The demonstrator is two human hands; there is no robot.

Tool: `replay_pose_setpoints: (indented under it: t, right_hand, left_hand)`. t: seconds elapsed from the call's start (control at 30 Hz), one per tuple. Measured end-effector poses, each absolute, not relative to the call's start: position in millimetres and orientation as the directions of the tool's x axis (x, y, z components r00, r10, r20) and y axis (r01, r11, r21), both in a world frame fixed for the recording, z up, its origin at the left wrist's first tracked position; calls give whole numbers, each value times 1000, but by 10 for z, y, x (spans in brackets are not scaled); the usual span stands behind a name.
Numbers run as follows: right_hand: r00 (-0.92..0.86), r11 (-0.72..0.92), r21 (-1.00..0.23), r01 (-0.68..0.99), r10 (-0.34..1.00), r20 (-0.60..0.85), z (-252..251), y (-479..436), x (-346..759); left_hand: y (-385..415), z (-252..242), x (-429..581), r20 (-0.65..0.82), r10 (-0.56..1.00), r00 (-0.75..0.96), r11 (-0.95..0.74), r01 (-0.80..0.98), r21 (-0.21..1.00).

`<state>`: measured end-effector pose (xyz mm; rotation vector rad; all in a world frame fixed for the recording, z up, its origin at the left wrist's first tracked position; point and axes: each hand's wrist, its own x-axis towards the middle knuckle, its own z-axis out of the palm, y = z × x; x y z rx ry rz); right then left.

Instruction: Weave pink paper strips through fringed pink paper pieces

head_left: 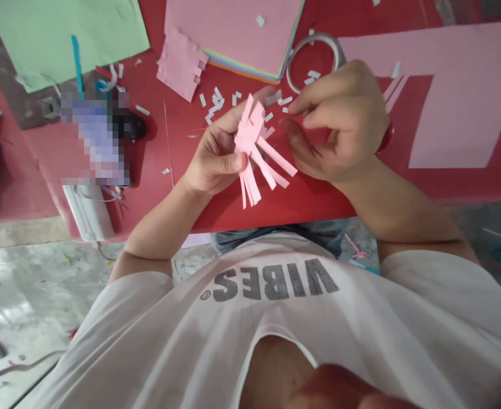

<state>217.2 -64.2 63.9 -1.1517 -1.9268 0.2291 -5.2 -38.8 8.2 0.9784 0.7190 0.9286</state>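
Note:
My left hand (214,159) is closed on a bundle of pink paper strips (254,150), with the thumb pressing it at the middle. The strips fan out downward and to the right, above the red table (301,199). My right hand (339,122) sits just right of the bundle, its fingers curled and its fingertips pinched together near the bundle's upper end. What the fingertips pinch is too small to make out.
A tape roll (314,59) lies behind my right hand. Farther back are a stack of coloured paper (233,28), a fringed pink piece (180,65), a green sheet (63,34) and a large cut pink sheet (446,96). White scraps (216,102) litter the table. A white box (88,213) sits at the left edge.

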Motion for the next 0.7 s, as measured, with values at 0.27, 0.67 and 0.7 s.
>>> replay_pose_setpoints:
  t: [0.27,0.67,0.7]
  right_hand:
    - [-133,446,-656,609,872,470,675,-640,2099]
    - [131,372,-887,273,899,418,630,-703,1885]
    - [123,380,-885,269,898,423,628,-701,1893]
  left_hand:
    - [-444,199,-86,-67,812,580,242,-231,942]
    - [-431,132,-13,-9,768,640,179,-201,963]
    - [-422,130,-15,2,766,643,159,-192,968]
